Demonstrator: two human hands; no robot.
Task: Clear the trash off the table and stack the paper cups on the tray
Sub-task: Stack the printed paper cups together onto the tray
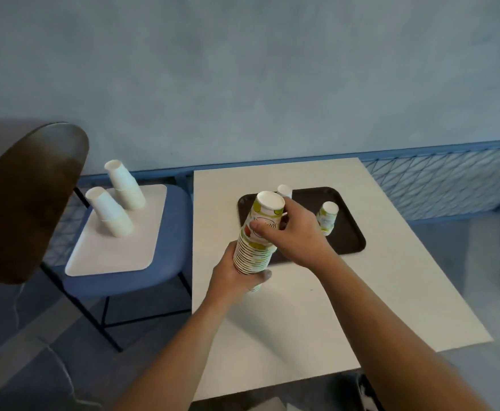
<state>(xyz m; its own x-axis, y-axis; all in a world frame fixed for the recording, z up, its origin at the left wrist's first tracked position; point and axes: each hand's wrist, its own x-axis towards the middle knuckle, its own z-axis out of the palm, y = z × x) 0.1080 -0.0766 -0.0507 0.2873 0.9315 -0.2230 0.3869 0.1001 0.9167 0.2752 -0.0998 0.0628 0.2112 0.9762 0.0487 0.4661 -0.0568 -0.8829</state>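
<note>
A tall stack of printed paper cups (257,232), upside down, is held above the white table (302,307). My left hand (234,277) grips the stack's lower rims. My right hand (293,232) wraps the top cup of that stack. Behind the hands lies a dark tray (349,232) on the table. A short stack of printed cups (327,216) stands upside down on the tray's right part. Another white cup (285,190) shows at the tray's far side, mostly hidden by my right hand.
A blue-seated chair (130,271) with a dark wooden back stands left of the table. It carries a white tray (118,247) with two stacks of white cups (109,212) (125,185). A blue mesh railing (444,182) runs along the wall behind.
</note>
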